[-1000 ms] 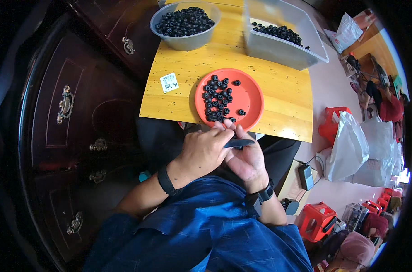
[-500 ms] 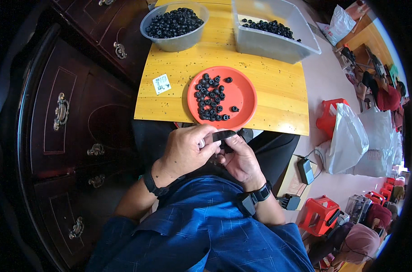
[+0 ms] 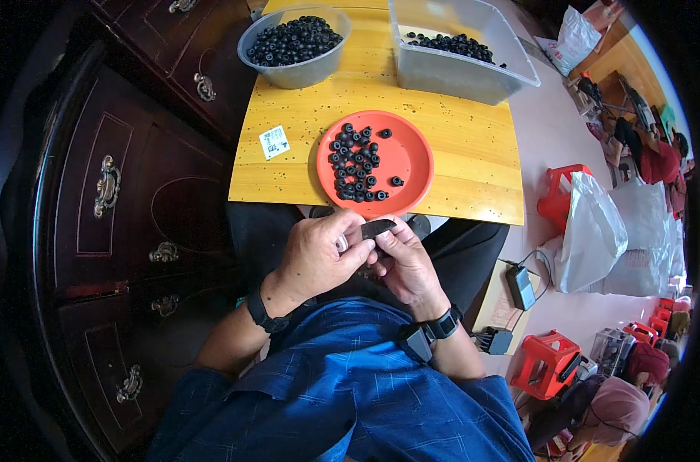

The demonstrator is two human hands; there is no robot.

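Note:
My left hand (image 3: 319,254) and my right hand (image 3: 406,266) are pressed together over my lap, just below the front edge of the yellow table (image 3: 473,150). Between the fingertips of both hands sits a small dark flat tool or part (image 3: 377,228); the exact grip is partly hidden by my fingers. Something small and pale shows at my left fingers. An orange plate (image 3: 404,158) lies on the table in front of them, carrying several small black ring-shaped parts (image 3: 355,165).
A grey bowl (image 3: 294,73) full of black parts and a clear plastic bin (image 3: 457,69) with more stand at the table's far side. A small white label (image 3: 273,142) lies left of the plate. Dark wooden cabinet at left. Red stools, bags and a seated person at right.
My hands have shifted slightly lower and stayed joined on the small dark piece; the view has moved a little, so the table sits higher in the picture.

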